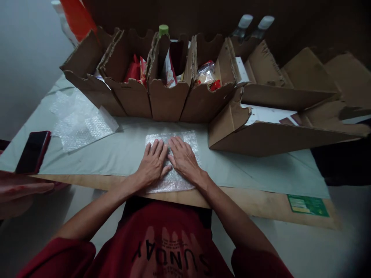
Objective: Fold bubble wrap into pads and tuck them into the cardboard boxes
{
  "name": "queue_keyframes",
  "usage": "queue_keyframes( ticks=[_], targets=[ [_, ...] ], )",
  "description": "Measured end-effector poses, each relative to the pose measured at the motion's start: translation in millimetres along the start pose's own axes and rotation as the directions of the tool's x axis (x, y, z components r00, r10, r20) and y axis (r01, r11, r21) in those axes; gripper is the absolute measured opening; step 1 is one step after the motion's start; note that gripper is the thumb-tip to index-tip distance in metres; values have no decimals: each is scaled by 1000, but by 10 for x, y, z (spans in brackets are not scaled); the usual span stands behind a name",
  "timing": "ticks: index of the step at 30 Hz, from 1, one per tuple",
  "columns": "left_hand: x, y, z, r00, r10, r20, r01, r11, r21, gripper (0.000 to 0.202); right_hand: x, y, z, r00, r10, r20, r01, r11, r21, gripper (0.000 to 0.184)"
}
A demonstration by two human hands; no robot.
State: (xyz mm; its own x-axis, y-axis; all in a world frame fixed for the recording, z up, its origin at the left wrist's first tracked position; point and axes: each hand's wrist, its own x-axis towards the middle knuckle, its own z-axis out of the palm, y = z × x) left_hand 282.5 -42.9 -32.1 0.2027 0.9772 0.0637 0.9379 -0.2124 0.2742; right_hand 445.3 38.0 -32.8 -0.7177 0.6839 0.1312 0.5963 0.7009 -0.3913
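A sheet of bubble wrap [189, 141] lies flat on the pale green cloth [121, 150] at the table's near edge. My left hand [152, 164] rests palm down on it, fingers stretched out and together. My right hand [184, 158] lies flat beside it, fingers extended, the two hands touching at the thumbs. Both press on the sheet; neither grips anything.
A row of open cardboard boxes [166, 98] stands behind, holding red packets [136, 71], a green-capped bottle [164, 31] and bagged snacks [205, 73]. More bubble wrap [79, 123] lies at left by a dark phone [33, 151]. A large flattened box [278, 127] sits right; a green label [307, 204] near the edge.
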Motion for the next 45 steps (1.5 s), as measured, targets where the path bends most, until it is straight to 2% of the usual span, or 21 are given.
queue_keyframes(
  ticks=[2,4,6,8,11,13,15,17,19,21,23,25,27,30,32,35,37,40,45],
  targets=[
    [21,-74,108,999,-3,54,1,999,35,76,-32,134,115,999,0,36,2,998,-61,59],
    [4,-137,140,997,24,70,-27,999,33,78,-268,302,105,999,49,9,-48,990,-131,63],
    [-13,-168,122,997,32,71,-34,999,18,77,-619,434,-18,991,124,-52,-132,972,-195,61],
    [-23,-180,77,997,33,75,-33,999,-9,75,-974,479,-198,986,140,-94,-157,963,-218,56],
    [-85,-185,-29,997,59,58,-54,995,-80,72,-1332,383,-432,999,15,-34,-20,985,-173,48],
    [-198,-164,-113,993,112,38,-106,984,-140,75,-1405,284,-498,996,-77,49,83,986,-148,50],
    [-368,-113,-185,981,191,44,-179,964,-197,85,-1369,215,-490,989,-118,84,129,981,-143,50],
    [-557,-47,-224,964,257,72,-234,943,-237,94,-1281,186,-453,991,-126,43,129,988,-86,40],
    [-718,3,-232,966,251,61,-228,940,-254,83,-1199,171,-438,995,-95,-29,96,993,69,31],
    [-812,14,-238,985,170,-25,-170,941,-292,51,-1157,145,-467,998,15,-68,3,966,260,28],
    [-828,-9,-270,995,10,-103,-51,918,-394,35,-1151,108,-515,987,160,-33,-133,904,407,25],
    [-776,-47,-325,985,-161,-56,108,844,-525,28,-1154,74,-537,965,259,34,-243,844,479,36],
    [-673,-85,-377,956,-287,57,261,749,-609,22,-1140,56,-506,949,311,51,-293,813,502,52],
    [-465,-150,-411,918,-385,101,353,670,-653,21,-1063,64,-390,905,426,5,-369,777,511,47],
    [-309,-207,-410,909,-410,76,362,685,-632,23,-985,88,-307,864,503,-20,-426,752,502,49],
    [-82,-287,-384,918,-393,51,368,799,-476,18,-878,143,-206,834,542,-108,-468,796,384,57],
    [41,-312,-345,926,-374,47,367,868,-335,14,-838,183,-148,840,512,-181,-463,849,254,57],
    [148,-296,-263,931,-362,37,363,913,-185,15,-836,233,-85,860,435,-265,-427,900,92,54],
    [165,-259,-248,958,-285,36,284,958,30,22,-827,288,-141,889,367,-273,-402,912,-85,52]
  ],
)
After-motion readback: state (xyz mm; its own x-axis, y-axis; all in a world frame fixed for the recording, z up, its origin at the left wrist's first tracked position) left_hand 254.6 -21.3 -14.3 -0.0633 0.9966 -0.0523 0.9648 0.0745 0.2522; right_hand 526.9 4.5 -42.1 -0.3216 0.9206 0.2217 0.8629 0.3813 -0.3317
